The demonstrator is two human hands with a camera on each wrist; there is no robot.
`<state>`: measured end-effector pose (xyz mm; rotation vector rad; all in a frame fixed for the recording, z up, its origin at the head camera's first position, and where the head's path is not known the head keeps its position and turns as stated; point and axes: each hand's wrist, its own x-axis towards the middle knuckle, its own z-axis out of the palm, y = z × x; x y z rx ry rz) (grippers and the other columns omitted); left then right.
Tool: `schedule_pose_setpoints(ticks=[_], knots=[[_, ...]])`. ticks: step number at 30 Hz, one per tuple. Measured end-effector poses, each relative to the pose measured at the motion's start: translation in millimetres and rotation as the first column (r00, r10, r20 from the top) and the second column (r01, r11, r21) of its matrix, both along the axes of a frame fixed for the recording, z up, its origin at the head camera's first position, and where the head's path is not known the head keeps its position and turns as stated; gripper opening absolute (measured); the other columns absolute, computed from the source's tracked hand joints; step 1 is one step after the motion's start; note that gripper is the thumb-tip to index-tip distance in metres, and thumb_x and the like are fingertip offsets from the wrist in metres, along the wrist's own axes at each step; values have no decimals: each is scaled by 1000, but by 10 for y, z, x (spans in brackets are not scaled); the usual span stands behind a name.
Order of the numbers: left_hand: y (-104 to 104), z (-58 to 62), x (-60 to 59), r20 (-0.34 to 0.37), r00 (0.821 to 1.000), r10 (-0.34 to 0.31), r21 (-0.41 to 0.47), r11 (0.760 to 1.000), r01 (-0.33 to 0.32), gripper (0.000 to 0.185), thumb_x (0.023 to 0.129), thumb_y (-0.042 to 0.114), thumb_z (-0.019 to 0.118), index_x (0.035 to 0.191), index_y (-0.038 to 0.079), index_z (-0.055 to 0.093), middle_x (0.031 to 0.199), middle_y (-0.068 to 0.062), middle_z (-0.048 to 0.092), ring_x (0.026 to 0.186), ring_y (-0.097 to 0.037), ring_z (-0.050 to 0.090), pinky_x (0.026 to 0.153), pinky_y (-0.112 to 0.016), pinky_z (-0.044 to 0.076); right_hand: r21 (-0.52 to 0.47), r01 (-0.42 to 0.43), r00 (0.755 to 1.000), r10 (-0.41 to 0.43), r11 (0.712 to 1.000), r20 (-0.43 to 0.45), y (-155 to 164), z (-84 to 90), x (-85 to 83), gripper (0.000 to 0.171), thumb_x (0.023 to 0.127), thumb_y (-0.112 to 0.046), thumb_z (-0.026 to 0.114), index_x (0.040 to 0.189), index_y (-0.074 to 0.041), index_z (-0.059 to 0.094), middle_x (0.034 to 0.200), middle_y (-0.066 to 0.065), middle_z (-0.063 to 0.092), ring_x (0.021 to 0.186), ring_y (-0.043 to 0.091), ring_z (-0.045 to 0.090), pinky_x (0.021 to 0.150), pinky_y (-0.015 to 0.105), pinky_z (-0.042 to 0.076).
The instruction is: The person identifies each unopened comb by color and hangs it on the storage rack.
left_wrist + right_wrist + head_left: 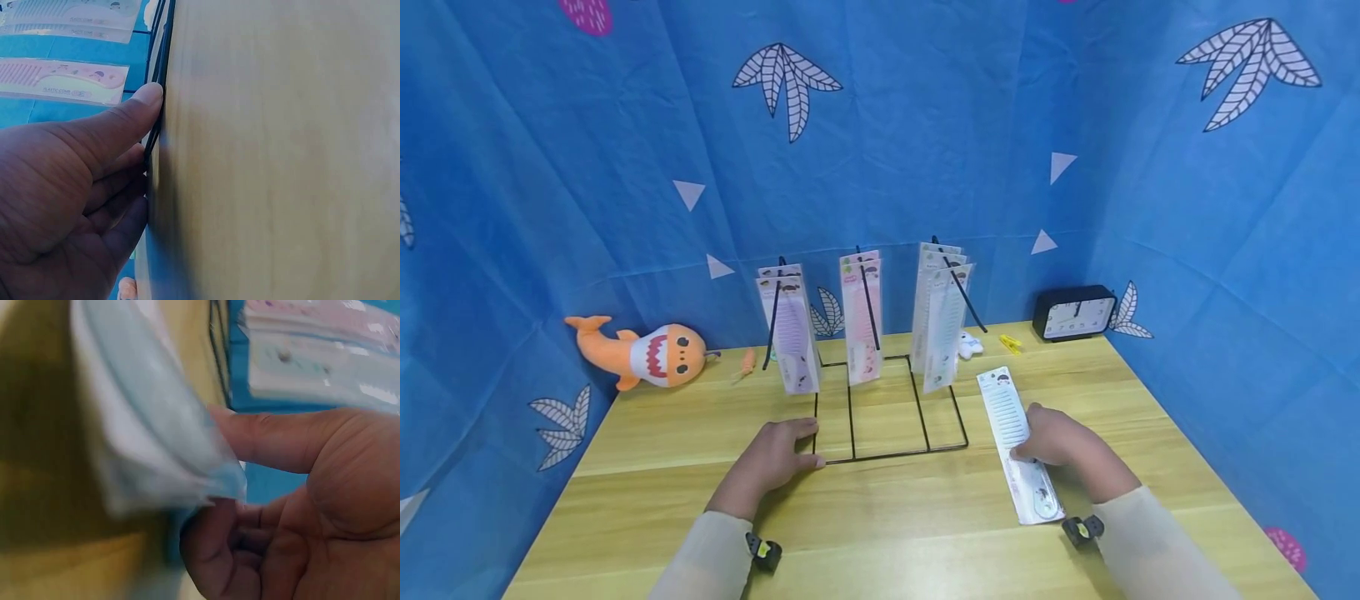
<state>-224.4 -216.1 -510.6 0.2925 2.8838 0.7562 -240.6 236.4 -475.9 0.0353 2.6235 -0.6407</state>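
Observation:
In the head view, my right hand [1051, 435] pinches a packaged pale green comb [1004, 412] at its side edge, above the table right of the black wire rack [891, 456]. The right wrist view shows the thumb and curled fingers gripping the clear package [156, 431], which is blurred. My left hand [772, 457] rests at the rack's front left corner, its thumb and fingertips touching the wire; the left wrist view shows these fingers [128, 219] fairly straight. From the rack's hooks hang packaged purple combs [792, 333], pink combs [862, 317] and pale green combs [946, 333].
An orange shark plush [640, 354] lies at the table's back left, beside a small orange item [748, 361]. Behind the rack's right side are a small white plush [970, 345] and a yellow clip [1011, 343]. A black clock [1075, 313] stands at the back right. Blue cloth surrounds the table.

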Motion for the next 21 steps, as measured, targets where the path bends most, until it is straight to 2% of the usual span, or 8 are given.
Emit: schedule_pose_setpoints(ticks=[4, 6, 10, 17, 21], knots=[[5, 6, -4, 1, 1000, -2, 0, 1000, 2, 63, 94, 30, 88, 148, 5, 68, 159, -11, 61, 152, -38, 53, 128, -55, 44, -67, 23, 1000, -23, 997, 8, 174, 79, 6, 35, 103, -15, 70, 129, 8, 61, 98, 12, 68, 85, 24, 64, 72, 35, 55], [4, 7, -5, -1, 1000, -1, -2, 1000, 1, 63, 94, 30, 88, 148, 5, 68, 159, -11, 62, 152, -39, 53, 128, -56, 44, -114, 35, 999, -36, 993, -1, 265, 139, 3, 28, 106, -12, 65, 126, 7, 61, 95, 11, 67, 81, 23, 63, 68, 32, 53], [4, 10, 0, 3, 1000, 3, 3, 1000, -3, 63, 94, 30, 88, 148, 5, 67, 160, -11, 61, 152, -39, 53, 128, -56, 44, -225, 53, 997, -62, 973, -35, 428, 282, -6, 26, 109, -6, 54, 129, 10, 54, 97, 16, 64, 80, 22, 62, 67, 33, 58], [5, 5, 3, 3, 1000, 9, 7, 1000, -9, 64, 94, 29, 88, 149, 5, 67, 160, -11, 61, 152, -39, 53, 128, -56, 43, -362, 52, 985, -108, 931, -136, 607, 505, 35, 25, 112, -1, 47, 132, 13, 47, 112, 26, 63, 92, 27, 70, 78, 44, 69], [4, 0, -8, -1, 1000, 3, 4, 1000, -3, 63, 94, 29, 88, 149, 5, 67, 159, -12, 61, 152, -39, 53, 128, -56, 43, -478, -17, 964, -113, 878, -242, 626, 578, 94, 26, 111, 0, 50, 135, 13, 47, 119, 28, 61, 98, 28, 70, 82, 43, 71]])
